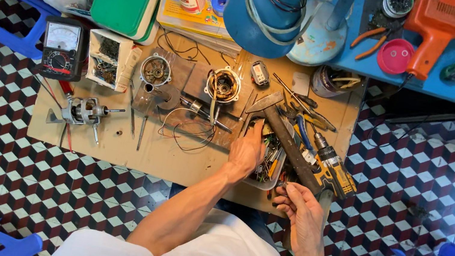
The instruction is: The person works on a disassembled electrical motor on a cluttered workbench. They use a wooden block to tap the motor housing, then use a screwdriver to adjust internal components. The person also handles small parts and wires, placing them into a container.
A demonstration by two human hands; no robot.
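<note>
- We keep the left hand inside the clear plastic tray of small parts, which sits on the cardboard surface near its front edge. The hand lies palm down, its fingers spread and released over the clutter; whether they pinch a part, we cannot tell.
- We rest the right hand at the tray's near right corner, just below the hammer and the yellow drill. Its fingers curl loosely; a small item may sit between them, but we cannot tell.
- We sift with the fingertips rather than digging, because wires and sharp metal bits lie tangled in the tray.
- We steady the tray with the right hand so it does not slide toward the surface edge.
- We leave the hammer's handle lying across the tray undisturbed, or set it aside before searching deeper.
- We keep the forearm clear of the loose wires and the motor housing.
</note>
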